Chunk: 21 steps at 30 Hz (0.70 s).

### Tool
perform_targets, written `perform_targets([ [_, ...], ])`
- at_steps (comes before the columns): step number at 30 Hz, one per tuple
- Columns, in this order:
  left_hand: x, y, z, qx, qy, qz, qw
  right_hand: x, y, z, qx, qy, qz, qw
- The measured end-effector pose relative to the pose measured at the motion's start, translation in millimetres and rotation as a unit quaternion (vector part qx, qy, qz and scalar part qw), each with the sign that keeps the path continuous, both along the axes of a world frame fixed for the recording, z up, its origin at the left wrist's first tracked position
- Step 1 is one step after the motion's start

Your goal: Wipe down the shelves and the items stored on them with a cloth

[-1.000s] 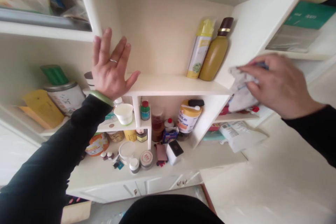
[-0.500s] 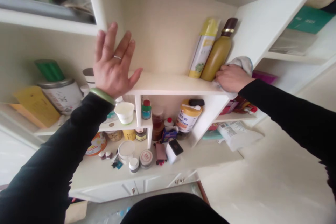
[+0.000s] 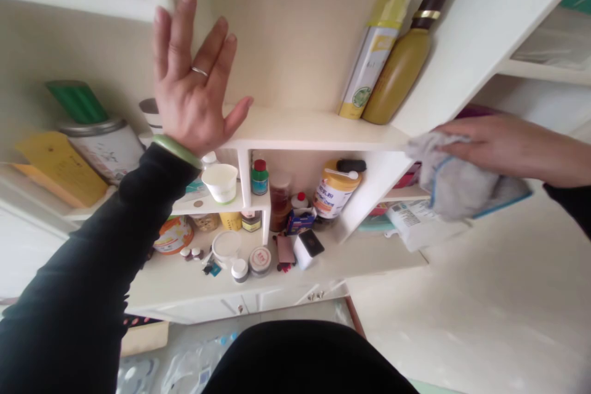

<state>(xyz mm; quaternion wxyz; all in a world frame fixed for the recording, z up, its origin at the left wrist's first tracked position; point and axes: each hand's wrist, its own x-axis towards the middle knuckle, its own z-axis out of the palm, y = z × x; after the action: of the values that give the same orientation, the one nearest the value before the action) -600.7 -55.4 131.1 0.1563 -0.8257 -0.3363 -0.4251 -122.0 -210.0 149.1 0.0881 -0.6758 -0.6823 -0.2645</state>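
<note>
Saw a yellow packet beside a white tin, a white spoon lying atop a yellow-lidded canister, and a black-topped box near a round jar.

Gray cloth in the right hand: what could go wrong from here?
The gray cloth hangs loose from the right hand; a swing left might catch the olive bottle and tip it against the yellow-capped spray can beside it. The left sleeve appears close to the white cup, so lowering that arm could knock it.
</note>
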Motion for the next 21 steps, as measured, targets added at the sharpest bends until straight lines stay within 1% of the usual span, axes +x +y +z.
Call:
perform_targets([
  [1, -0.2, 0.6, -0.6, 0.004, -0.004, 0.000, 1.000, -2.7, -1.1, -4.6, 0.023, 0.013, -0.021, 0.999],
  [2, -0.5, 1.0, -1.3, 0.007, -0.009, -0.002, 1.000, -7.0, -0.5, -11.6, 0.064, 0.021, -0.041, 0.997],
  [4, -0.9, 1.6, -3.0, 0.013, -0.022, -0.007, 1.000, -17.2, 5.1, -31.8, 0.139, 0.004, -0.050, 0.989],
  [5, -1.2, 1.9, -4.1, 0.020, -0.026, -0.009, 0.999, -21.2, 9.6, -43.5, 0.145, -0.013, -0.044, 0.988],
  [7, -1.6, 3.4, -6.4, 0.038, -0.026, -0.008, 0.999, -25.8, 20.5, -65.7, 0.124, -0.032, -0.037, 0.991],
  [8, -2.0, 4.5, -7.5, 0.045, -0.023, -0.009, 0.999, -27.1, 26.5, -74.6, 0.125, -0.029, -0.050, 0.990],
  [10, -3.1, 7.6, -9.5, 0.057, -0.017, -0.009, 0.998, -32.4, 38.6, -86.1, 0.156, 0.000, -0.097, 0.983],
  [11, -3.9, 9.4, -10.4, 0.066, -0.012, -0.008, 0.998, -38.7, 44.5, -88.7, 0.174, 0.018, -0.110, 0.978],
  [12, -4.8, 11.1, -11.1, 0.077, -0.003, -0.007, 0.997, -48.6, 50.2, -89.6, 0.184, 0.031, -0.110, 0.976],
  [14, -6.6, 13.7, -12.7, 0.111, 0.019, 0.001, 0.994, -81.6, 60.7, -87.4, 0.182, 0.043, -0.068, 0.980],
  [16, -7.8, 14.6, -14.2, 0.135, 0.028, 0.010, 0.990, -130.2, 70.3, -81.3, 0.151, 0.027, 0.011, 0.988],
  [18, -8.3, 14.1, -15.6, 0.134, 0.024, 0.022, 0.990, -186.2, 78.7, -72.6, 0.107, 0.009, 0.087, 0.990],
  [20, -9.1, 13.2, -16.5, 0.123, 0.030, 0.031, 0.991, -236.8, 85.4, -63.6, 0.069, -0.014, 0.130, 0.989],
  [21, -9.9, 13.0, -16.6, 0.120, 0.037, 0.034, 0.992, -256.3, 87.8, -59.7, 0.062, -0.030, 0.144, 0.987],
])
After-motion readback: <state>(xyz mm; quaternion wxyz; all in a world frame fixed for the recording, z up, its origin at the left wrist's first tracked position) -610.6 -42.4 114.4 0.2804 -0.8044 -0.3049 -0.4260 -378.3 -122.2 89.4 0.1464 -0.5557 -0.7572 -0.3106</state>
